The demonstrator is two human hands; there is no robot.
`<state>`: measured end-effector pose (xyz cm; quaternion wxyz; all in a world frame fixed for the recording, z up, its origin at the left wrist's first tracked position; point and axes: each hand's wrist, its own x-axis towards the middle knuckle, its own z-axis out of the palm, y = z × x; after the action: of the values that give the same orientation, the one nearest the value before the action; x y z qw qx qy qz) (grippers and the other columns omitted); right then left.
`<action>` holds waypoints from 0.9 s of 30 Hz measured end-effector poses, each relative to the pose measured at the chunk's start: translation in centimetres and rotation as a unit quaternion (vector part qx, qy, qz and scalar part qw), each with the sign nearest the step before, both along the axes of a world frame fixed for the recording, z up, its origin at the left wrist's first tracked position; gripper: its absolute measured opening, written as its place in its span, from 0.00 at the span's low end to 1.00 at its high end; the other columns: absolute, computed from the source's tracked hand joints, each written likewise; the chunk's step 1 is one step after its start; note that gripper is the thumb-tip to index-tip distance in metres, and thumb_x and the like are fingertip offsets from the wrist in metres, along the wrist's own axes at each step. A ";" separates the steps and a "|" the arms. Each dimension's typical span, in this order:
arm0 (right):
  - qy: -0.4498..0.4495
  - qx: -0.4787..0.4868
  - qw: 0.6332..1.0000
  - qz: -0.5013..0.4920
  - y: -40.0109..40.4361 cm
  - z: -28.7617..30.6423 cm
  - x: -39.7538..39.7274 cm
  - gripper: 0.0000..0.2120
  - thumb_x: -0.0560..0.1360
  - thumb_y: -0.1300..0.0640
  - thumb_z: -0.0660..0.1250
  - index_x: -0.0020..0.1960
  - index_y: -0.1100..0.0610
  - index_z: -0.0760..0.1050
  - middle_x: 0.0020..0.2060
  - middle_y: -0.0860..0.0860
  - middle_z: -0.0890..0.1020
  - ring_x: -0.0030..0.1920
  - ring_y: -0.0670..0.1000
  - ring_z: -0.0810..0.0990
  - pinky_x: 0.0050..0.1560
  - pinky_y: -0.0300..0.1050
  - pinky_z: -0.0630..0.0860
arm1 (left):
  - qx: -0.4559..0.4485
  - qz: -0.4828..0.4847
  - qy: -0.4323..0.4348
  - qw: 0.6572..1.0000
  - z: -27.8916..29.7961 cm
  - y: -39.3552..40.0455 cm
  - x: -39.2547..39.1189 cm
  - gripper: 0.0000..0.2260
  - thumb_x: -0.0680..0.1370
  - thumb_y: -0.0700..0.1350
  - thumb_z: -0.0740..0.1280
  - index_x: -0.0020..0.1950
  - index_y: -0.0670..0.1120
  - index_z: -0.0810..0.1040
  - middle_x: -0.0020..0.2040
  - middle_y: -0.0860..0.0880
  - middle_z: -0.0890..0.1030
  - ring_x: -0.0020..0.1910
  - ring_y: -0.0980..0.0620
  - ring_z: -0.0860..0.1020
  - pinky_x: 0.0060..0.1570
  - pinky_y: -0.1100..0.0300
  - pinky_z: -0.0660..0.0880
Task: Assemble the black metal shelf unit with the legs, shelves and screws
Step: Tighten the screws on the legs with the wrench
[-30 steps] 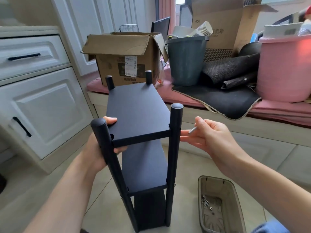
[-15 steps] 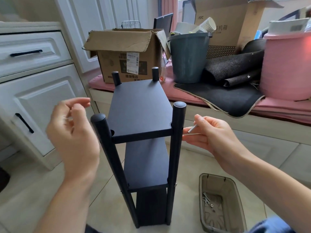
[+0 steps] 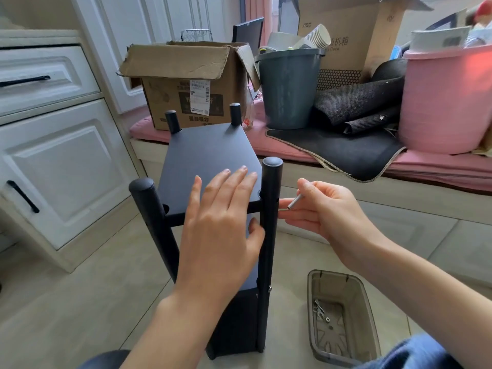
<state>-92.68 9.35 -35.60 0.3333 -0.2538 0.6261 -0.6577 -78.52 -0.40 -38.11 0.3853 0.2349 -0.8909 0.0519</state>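
The black metal shelf unit (image 3: 207,153) stands upright on the floor with several round legs rising past its top shelf. My left hand (image 3: 223,219) lies with straight fingers over the near edge of the top shelf, its thumb beside the near right leg (image 3: 270,198). My right hand (image 3: 322,209) is just right of that leg and pinches a small silver screw (image 3: 295,201), fingertips close to the leg. The lower shelves are mostly hidden behind my left hand and arm.
A clear plastic tray (image 3: 343,318) with loose screws and washers sits on the floor at the lower right. White cabinets (image 3: 61,166) stand left. A bench behind holds a cardboard box (image 3: 186,81), grey bucket (image 3: 288,86), black mats (image 3: 346,145) and pink tub (image 3: 447,99).
My left hand let go of the near left leg, lifted away, then came down across the near right part of the top shelf. My right hand kept the screw beside the right leg.
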 end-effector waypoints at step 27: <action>0.001 -0.097 0.995 0.036 1.0 0.4 1.2 0.06 0.73 0.58 0.71 0.43 0.61 0.81 0.32 0.53 0.79 0.33 0.49 0.75 0.42 0.44 0.81 | -0.069 -0.030 0.106 0.992 -1.9 -3.1 0.1 0.14 0.78 0.46 0.66 0.61 0.45 0.84 0.60 0.51 0.84 0.62 0.50 0.81 0.57 0.53 0.63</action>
<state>-91.49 10.37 -35.21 0.3304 -0.3078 0.5503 -0.7024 -78.38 -3.55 -40.01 0.4942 0.1850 -0.8460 0.0763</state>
